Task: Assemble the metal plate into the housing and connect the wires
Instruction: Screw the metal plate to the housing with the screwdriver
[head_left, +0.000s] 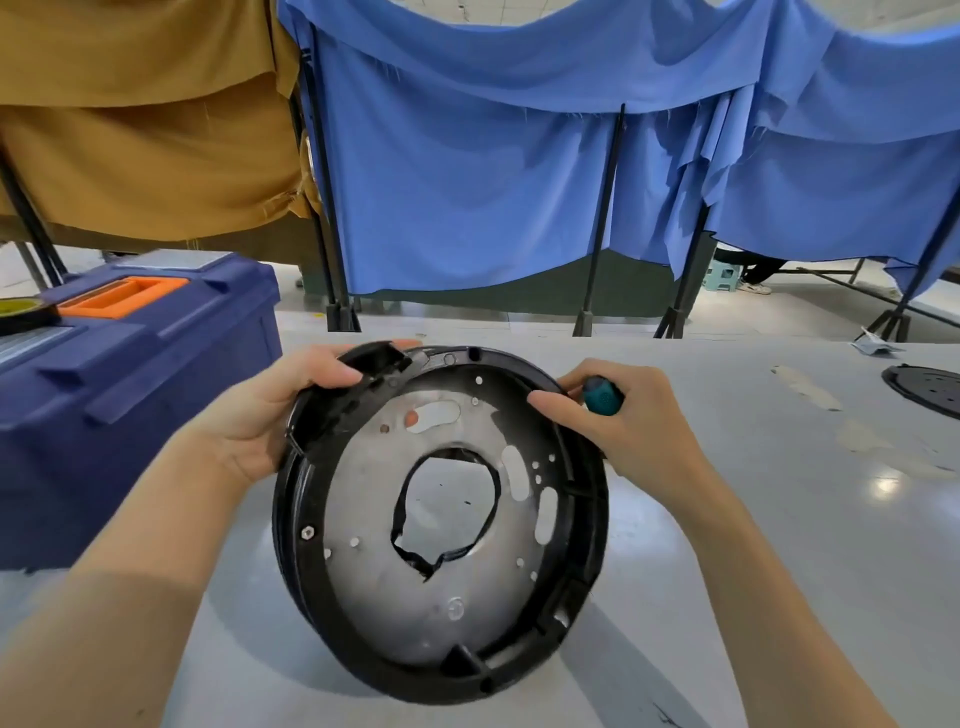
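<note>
A round black plastic housing (582, 561) is held tilted above the grey table, its open side facing me. A silver metal plate (374, 483) with several holes and slots and a large ragged central opening sits inside the housing. My left hand (260, 410) grips the housing's upper left rim at a black boxy lug. My right hand (628, 421) touches the upper right rim with its thumb while its fingers curl round a teal-handled screwdriver (602, 393), whose shaft is hidden. No wires are visible.
A dark blue toolbox (156, 374) with an orange handle stands at the left, a roll of black tape (26, 314) on its lid. Another black round part (924, 389) lies at the table's right edge. Blue and mustard cloth screens on black stands hang behind the table.
</note>
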